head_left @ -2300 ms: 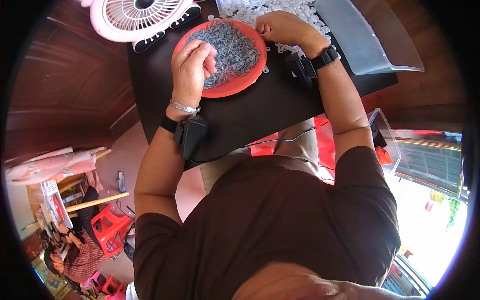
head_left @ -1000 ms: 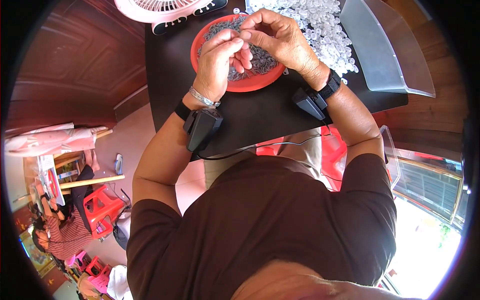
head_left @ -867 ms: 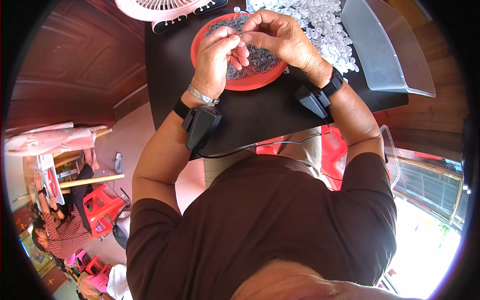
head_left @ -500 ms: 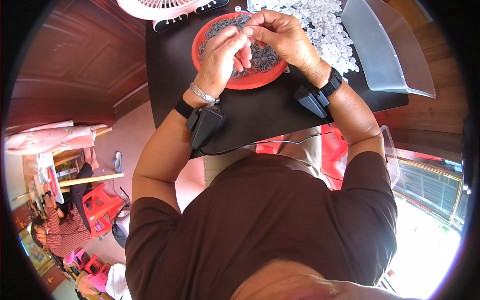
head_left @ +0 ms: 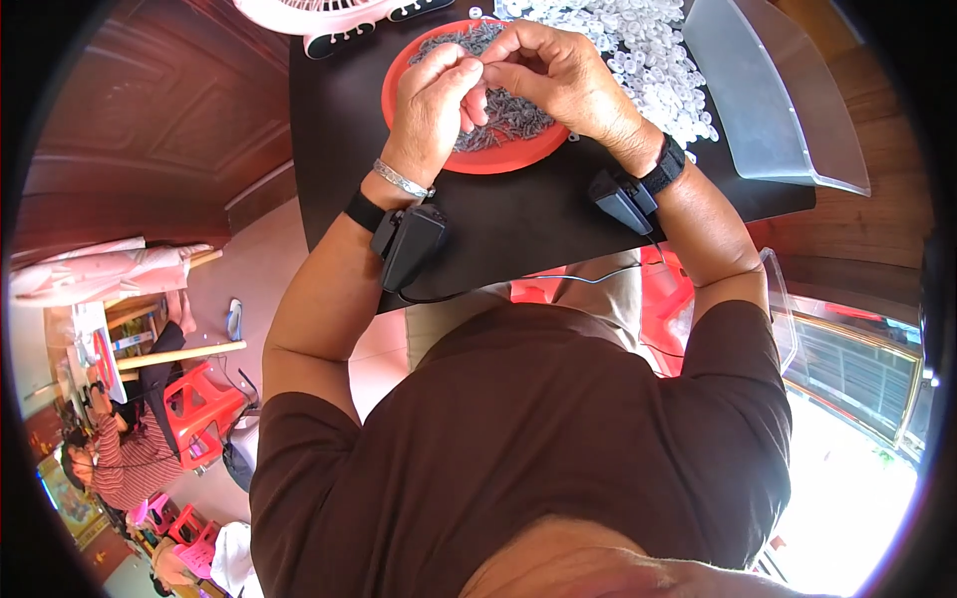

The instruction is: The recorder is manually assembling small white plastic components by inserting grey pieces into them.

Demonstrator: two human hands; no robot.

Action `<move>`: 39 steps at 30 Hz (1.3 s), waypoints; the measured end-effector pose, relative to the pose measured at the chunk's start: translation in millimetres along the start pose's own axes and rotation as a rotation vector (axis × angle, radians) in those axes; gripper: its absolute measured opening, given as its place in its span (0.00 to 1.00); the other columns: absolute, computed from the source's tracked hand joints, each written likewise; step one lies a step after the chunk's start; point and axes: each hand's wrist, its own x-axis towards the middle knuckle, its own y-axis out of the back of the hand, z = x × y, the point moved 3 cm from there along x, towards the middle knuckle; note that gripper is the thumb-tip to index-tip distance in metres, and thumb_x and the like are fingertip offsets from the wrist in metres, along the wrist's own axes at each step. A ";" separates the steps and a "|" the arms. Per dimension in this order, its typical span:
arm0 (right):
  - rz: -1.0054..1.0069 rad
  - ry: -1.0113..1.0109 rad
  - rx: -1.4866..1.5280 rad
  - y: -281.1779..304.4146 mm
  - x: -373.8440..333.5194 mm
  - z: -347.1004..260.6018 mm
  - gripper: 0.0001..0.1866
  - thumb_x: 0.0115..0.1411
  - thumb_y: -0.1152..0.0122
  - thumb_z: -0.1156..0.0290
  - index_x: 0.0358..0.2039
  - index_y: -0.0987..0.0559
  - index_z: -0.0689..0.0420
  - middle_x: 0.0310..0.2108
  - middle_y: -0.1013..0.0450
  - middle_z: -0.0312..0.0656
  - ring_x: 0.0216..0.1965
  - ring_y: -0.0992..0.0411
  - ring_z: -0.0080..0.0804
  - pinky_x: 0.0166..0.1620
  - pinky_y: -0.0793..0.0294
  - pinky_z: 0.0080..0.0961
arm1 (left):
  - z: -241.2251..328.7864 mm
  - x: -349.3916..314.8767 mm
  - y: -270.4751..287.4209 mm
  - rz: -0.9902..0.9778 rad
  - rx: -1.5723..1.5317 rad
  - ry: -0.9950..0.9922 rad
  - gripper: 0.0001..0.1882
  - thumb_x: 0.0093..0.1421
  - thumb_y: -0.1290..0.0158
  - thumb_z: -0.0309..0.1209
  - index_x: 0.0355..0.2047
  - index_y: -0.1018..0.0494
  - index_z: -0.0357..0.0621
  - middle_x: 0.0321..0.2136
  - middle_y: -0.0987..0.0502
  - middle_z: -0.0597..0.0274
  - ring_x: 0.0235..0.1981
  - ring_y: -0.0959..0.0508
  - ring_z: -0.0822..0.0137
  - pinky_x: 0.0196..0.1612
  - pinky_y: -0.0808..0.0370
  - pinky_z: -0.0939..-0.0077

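Note:
Both my hands meet above a round orange-red tray [head_left: 498, 159] heaped with small grey screw-like pieces [head_left: 513, 120]. The fingertips of my left hand [head_left: 435, 100] are pinched together, its thumb against the forefinger. Touching them from the right, my right hand [head_left: 570, 85] also pinches with thumb and forefinger. Whatever lies between the fingertips is too small and covered to make out. Right of the tray, close to my right hand, spreads a pile of small clear-white round plastic pieces [head_left: 653, 70].
A black table [head_left: 518, 224] bears everything. Behind the left side stands a pink fan [head_left: 319, 15]; at the right, a translucent plastic bin [head_left: 753, 100]. A cable [head_left: 558, 279] runs between the devices strapped to my wrists. Far left, a person in stripes [head_left: 135, 463] sits near a red stool [head_left: 204, 414].
My left hand has turned slightly and its fingers have drawn in closer against the right fingertips. The tray has shifted very slightly away from me.

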 end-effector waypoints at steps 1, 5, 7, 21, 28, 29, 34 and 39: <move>0.046 -0.028 -0.019 -1.0 -0.6 0.4 0.05 0.60 0.43 0.77 0.37 0.24 0.61 0.30 0.26 0.33 0.35 0.28 0.16 0.40 0.28 0.16 | -0.4 0.3 0.5 -0.002 -0.013 0.022 0.11 0.63 0.56 0.35 0.30 0.31 0.39 0.21 0.29 0.64 0.21 0.28 0.74 0.24 0.33 0.84; 0.074 -0.081 0.046 1.0 -0.9 1.6 0.06 0.60 0.43 0.76 0.37 0.25 0.62 0.29 0.26 0.33 0.33 0.28 0.16 0.39 0.28 0.14 | -0.4 -0.5 -1.3 -0.002 -0.062 0.013 0.10 0.62 0.57 0.34 0.31 0.32 0.39 0.22 0.29 0.64 0.22 0.28 0.73 0.25 0.33 0.84; 0.058 -0.057 0.086 0.1 -0.3 -3.2 0.06 0.60 0.43 0.76 0.37 0.25 0.62 0.29 0.26 0.34 0.33 0.28 0.16 0.38 0.28 0.14 | -1.6 0.0 0.3 -0.016 -0.062 -0.004 0.10 0.62 0.57 0.33 0.31 0.32 0.39 0.22 0.29 0.64 0.22 0.28 0.73 0.26 0.33 0.83; 0.031 -0.102 0.156 1.5 1.5 -0.9 0.08 0.60 0.45 0.77 0.40 0.25 0.61 0.30 0.26 0.35 0.31 0.29 0.16 0.36 0.28 0.14 | 3.3 -0.7 -4.3 0.008 0.088 -0.095 0.09 0.64 0.57 0.33 0.32 0.33 0.40 0.22 0.28 0.63 0.21 0.28 0.75 0.24 0.33 0.86; 0.046 -0.069 0.147 0.4 0.1 -3.4 0.07 0.60 0.44 0.77 0.40 0.25 0.60 0.30 0.26 0.34 0.33 0.28 0.16 0.38 0.27 0.15 | 1.6 -1.2 -2.4 0.001 0.102 -0.103 0.09 0.63 0.56 0.32 0.31 0.32 0.40 0.20 0.29 0.65 0.21 0.28 0.75 0.23 0.34 0.86; 0.040 -0.052 0.147 0.1 -0.2 -3.8 0.07 0.60 0.44 0.77 0.40 0.25 0.60 0.30 0.26 0.33 0.34 0.28 0.16 0.38 0.27 0.15 | 2.3 -1.4 -2.4 -0.001 0.102 -0.103 0.09 0.63 0.56 0.32 0.31 0.32 0.40 0.20 0.29 0.65 0.21 0.28 0.75 0.23 0.34 0.86; -0.010 -0.033 -0.189 6.0 -0.2 -8.7 0.09 0.57 0.41 0.75 0.39 0.24 0.58 0.29 0.26 0.34 0.33 0.28 0.18 0.38 0.27 0.17 | 1.4 -1.3 3.2 0.055 0.022 0.000 0.09 0.62 0.56 0.32 0.28 0.32 0.40 0.18 0.31 0.67 0.18 0.29 0.75 0.21 0.36 0.86; -0.017 0.083 -0.572 5.9 -1.7 -7.1 0.10 0.54 0.38 0.73 0.37 0.22 0.57 0.29 0.25 0.40 0.31 0.25 0.28 0.37 0.27 0.23 | -1.5 3.7 10.3 0.085 -0.011 0.006 0.09 0.61 0.56 0.32 0.27 0.32 0.41 0.18 0.31 0.67 0.18 0.29 0.75 0.20 0.36 0.86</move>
